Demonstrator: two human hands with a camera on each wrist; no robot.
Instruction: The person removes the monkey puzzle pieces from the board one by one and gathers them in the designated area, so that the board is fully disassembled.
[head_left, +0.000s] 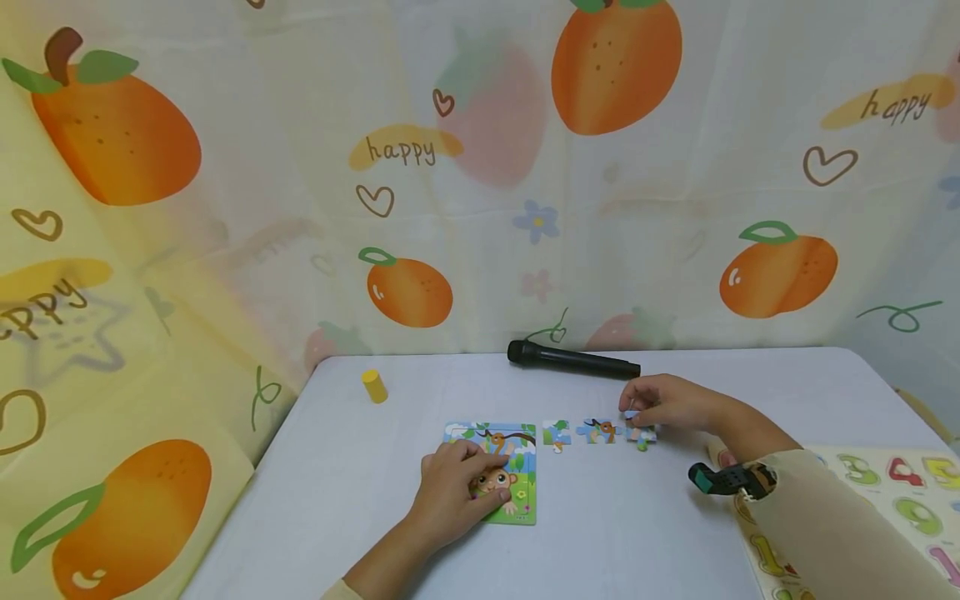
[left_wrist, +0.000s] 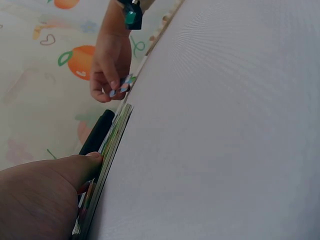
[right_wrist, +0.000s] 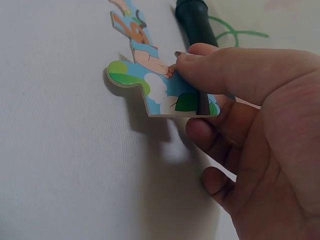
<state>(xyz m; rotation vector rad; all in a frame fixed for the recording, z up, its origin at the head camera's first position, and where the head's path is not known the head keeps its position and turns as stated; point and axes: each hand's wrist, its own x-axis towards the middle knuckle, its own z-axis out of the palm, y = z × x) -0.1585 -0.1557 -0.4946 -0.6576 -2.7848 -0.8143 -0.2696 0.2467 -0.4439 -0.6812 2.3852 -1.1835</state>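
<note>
My left hand (head_left: 448,492) rests on a square picture puzzle (head_left: 522,467) with a cartoon monkey; its thumb lies along the lower right part, fingers spread over the left side. The left wrist view shows the thumb pressing near the edge of this thin board (left_wrist: 116,131). To the right, my right hand (head_left: 678,402) pinches a jigsaw piece (right_wrist: 165,92) printed with a foot, cloud and leaf, tilted up above the cloth. Two more pieces lie in a row between puzzle and right hand: a green-and-blue piece (head_left: 557,432) and one with a brown animal (head_left: 600,430).
Behind the pieces lies a black microphone (head_left: 573,361). A yellow cylinder (head_left: 375,387) stands at the back left. On the right, a board with coloured numbers (head_left: 903,473) lies partly under the right sleeve. A fruit-print curtain (head_left: 487,250) borders the white table (head_left: 322,500).
</note>
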